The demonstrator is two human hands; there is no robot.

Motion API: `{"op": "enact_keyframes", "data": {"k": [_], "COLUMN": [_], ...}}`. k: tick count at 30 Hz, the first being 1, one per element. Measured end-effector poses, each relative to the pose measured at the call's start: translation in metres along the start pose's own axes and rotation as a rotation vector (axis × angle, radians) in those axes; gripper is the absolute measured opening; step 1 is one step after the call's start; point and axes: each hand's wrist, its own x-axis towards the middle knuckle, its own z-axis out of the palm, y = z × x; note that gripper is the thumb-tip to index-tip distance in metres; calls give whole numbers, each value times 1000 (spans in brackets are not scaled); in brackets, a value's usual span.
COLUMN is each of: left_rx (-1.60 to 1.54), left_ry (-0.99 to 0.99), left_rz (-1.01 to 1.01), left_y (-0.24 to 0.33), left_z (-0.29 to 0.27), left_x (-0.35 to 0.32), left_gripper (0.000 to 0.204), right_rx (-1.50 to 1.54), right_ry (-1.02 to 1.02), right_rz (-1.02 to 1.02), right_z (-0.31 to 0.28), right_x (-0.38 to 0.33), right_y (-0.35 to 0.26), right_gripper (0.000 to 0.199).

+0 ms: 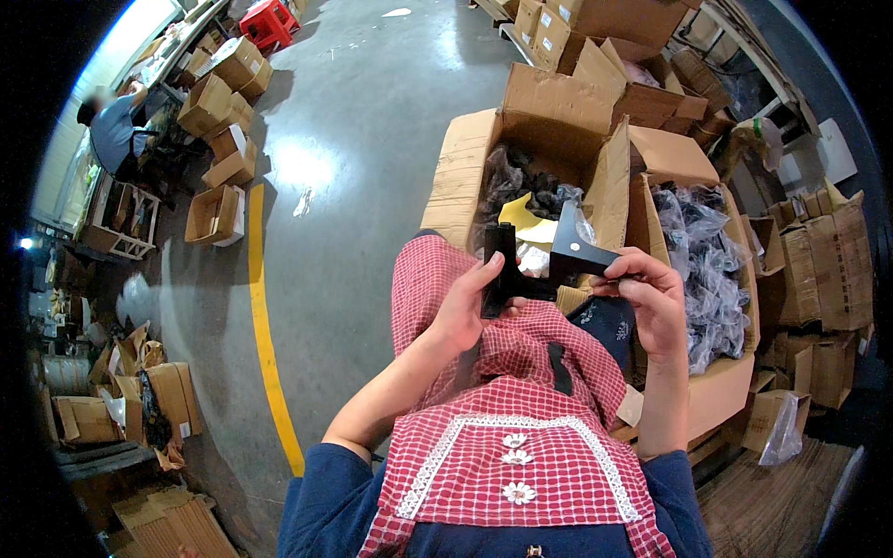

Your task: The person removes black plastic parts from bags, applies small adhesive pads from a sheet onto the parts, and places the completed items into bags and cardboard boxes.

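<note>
Above my lap, my left hand (468,302) is closed around a black bracket-like plastic part (498,284), its thumb lying on the upright end. My right hand (648,290) pinches the tip of a dark angled piece (569,249) with a flat triangular side and a small light spot. The two dark shapes meet between my hands; whether they are joined as one part I cannot tell. Just beyond them stands an open cardboard box (458,172) with dark bagged parts and a yellow sheet (528,221) inside. A red checked apron (549,400) covers my lap.
To my right, another open box (721,398) is filled with plastic-bagged dark parts (704,279). Flattened cardboard (791,493) lies at the lower right. Across a yellow floor line (267,353), several boxes (214,212) stand near a seated person (116,135). A red stool (268,23) is farther off.
</note>
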Motion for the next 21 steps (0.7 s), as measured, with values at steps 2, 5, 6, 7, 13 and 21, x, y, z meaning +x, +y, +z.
{"op": "enact_keyframes", "data": {"k": [2, 5, 6, 7, 13, 21], "left_rx": [-13, -6, -9, -12, 175, 7], "left_ry": [-24, 8, 7, 7, -41, -131], "left_rz": [10, 9, 23, 38, 149, 76], "left_y": [0, 0, 0, 0, -8, -18], "left_z": [1, 2, 4, 5, 4, 8], "left_x": [0, -3, -3, -3, 2, 2], "left_gripper": [37, 37, 37, 37, 36, 35], "right_rx": [-205, -660, -808, -955, -1245, -1356], "right_ry": [-7, 31, -4, -40, -346, -395], "right_rz": [-118, -268, -331, -395, -604, -698], "right_z": [4, 21, 30, 38, 53, 63], "right_x": [-1, -9, -11, -12, -7, -4], "right_y": [-3, -9, -17, -22, -20, -2], "right_gripper": [24, 23, 23, 24, 28, 35]}}
